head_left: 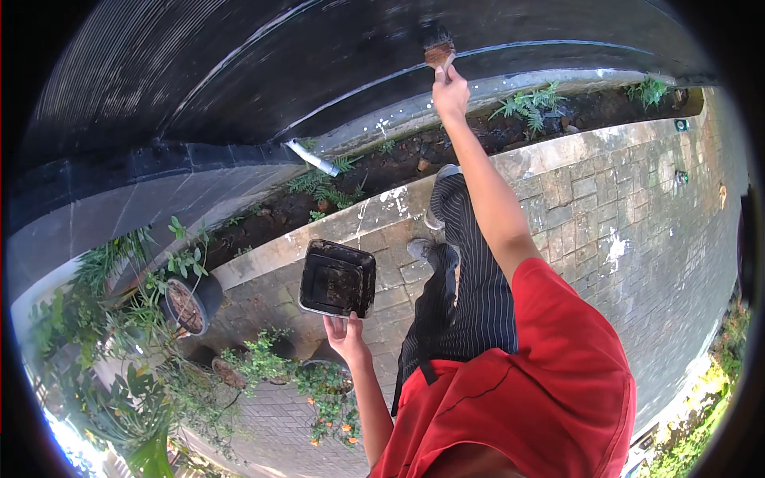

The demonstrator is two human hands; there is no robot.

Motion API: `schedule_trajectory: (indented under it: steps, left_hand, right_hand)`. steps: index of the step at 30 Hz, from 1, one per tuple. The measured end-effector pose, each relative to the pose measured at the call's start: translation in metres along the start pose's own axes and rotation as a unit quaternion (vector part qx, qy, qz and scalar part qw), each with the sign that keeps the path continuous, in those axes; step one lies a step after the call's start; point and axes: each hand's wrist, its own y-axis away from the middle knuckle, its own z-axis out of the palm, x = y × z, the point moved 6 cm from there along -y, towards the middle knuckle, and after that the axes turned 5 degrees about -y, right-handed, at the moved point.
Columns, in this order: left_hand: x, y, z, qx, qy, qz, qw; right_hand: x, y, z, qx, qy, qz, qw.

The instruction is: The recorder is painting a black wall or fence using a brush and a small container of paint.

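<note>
My right hand (452,95) is closed around the handle of a paintbrush (440,54), arm stretched out ahead. The brush's dark bristles meet the black wall (358,60); its brown ferrule end shows paint smears. Lower and to the left, my left hand (346,338) grips the near edge of a square black tray (338,277). Dark, wet-looking paint coats the tray's inside, and its rim is smudged. The fingers of the left hand go partly under the tray.
A planting strip (422,163) with ferns runs along the wall's foot, behind a concrete curb (271,256). A white pipe (312,158) juts from the wall. Potted plants (187,307) crowd the left. Paving bricks (590,187) with white splashes lie underfoot.
</note>
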Motion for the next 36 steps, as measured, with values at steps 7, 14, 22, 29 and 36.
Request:
schedule_trajectory:
  steps: [7, 14, 22, 29, 36]
  left_hand:
    - [0.006, 0.004, 0.031, -0.033, 0.009, 0.001, 0.999]
    - [-0.007, 0.004, 0.009, -0.028, 0.004, -0.006, 1.000]
    - [0.001, -0.004, 0.030, -0.042, -0.023, -0.017, 0.999]
    - [-0.002, -0.001, 0.034, -0.042, -0.023, -0.018, 0.999]
    - [0.001, -0.006, 0.036, -0.036, -0.015, -0.015, 0.999]
  right_hand:
    - [-0.043, 0.045, 0.039, -0.085, 0.155, -0.071, 0.982]
    - [-0.042, 0.042, 0.053, -0.093, 0.167, -0.117, 0.975]
    - [-0.028, 0.058, 0.040, -0.198, 0.222, -0.100, 0.949]
    - [-0.039, 0.043, 0.039, -0.144, 0.167, -0.075, 0.973]
    - [-0.041, 0.037, 0.041, -0.133, 0.146, -0.093, 0.976]
